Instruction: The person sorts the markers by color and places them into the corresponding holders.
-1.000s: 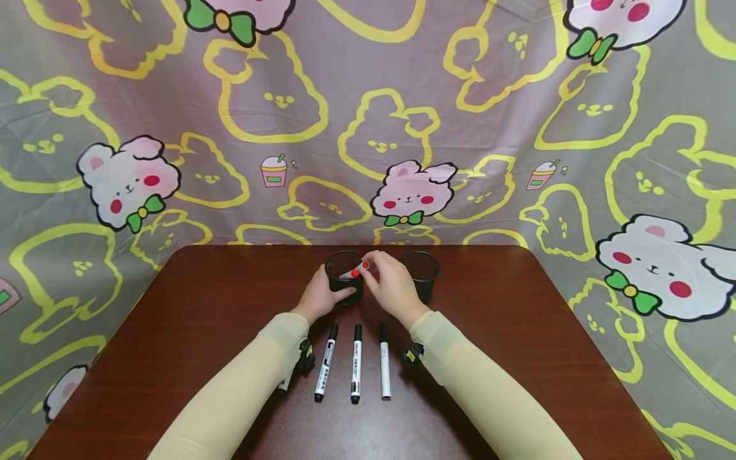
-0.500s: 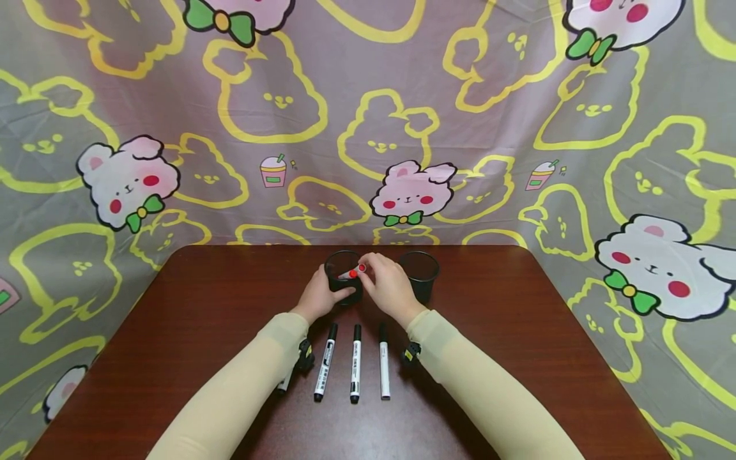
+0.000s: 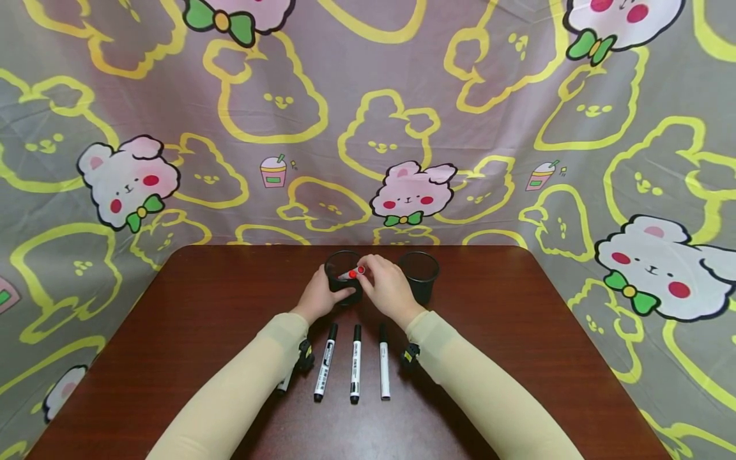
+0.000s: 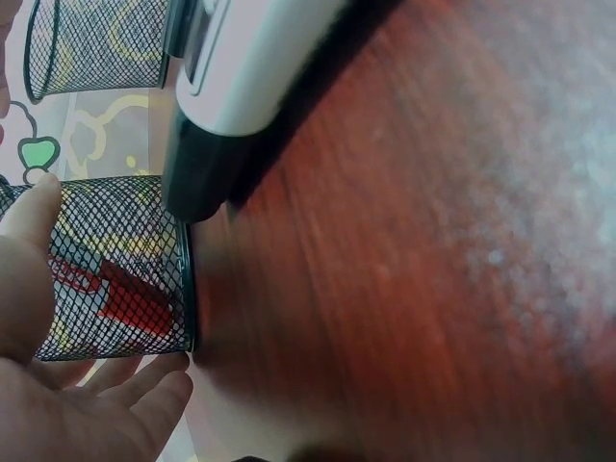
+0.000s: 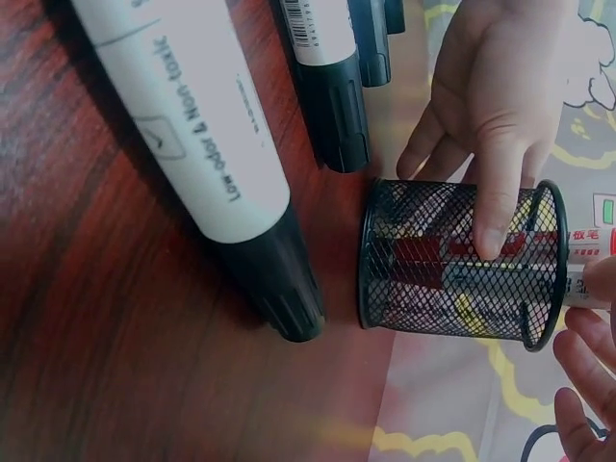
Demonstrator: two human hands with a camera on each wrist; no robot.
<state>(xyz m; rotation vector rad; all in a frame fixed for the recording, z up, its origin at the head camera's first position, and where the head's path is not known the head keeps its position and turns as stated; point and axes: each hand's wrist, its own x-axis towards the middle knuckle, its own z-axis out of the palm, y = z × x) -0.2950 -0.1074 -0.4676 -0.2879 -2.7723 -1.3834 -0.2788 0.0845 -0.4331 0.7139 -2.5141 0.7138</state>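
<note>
My left hand [image 3: 319, 295] grips the left black mesh pen cup [image 5: 423, 318], thumb across its front and fingers behind. Two whiteboard markers with red ends lean inside this cup. One marker [image 5: 585, 241] has red print on its white barrel. My right hand [image 3: 390, 286] is at the cup's rim, thumb and fingers pinching the other marker [image 3: 361, 270] near its red end. In the left wrist view, red marker parts [image 4: 135, 303] show through the mesh near the cup's base.
A second mesh cup [image 3: 423, 281] stands just right of my right hand. Black-capped markers lie in a row nearer me, including a left one [image 3: 324, 364], a middle one [image 3: 356, 364] and a right one [image 3: 385, 370]. Another is partly under my left sleeve. Patterned cloth hangs behind the table [image 3: 489, 332].
My right hand has shifted slightly left and down with the marker, whose red end sits a little lower at the rim. My left hand and its cup have stayed put.
</note>
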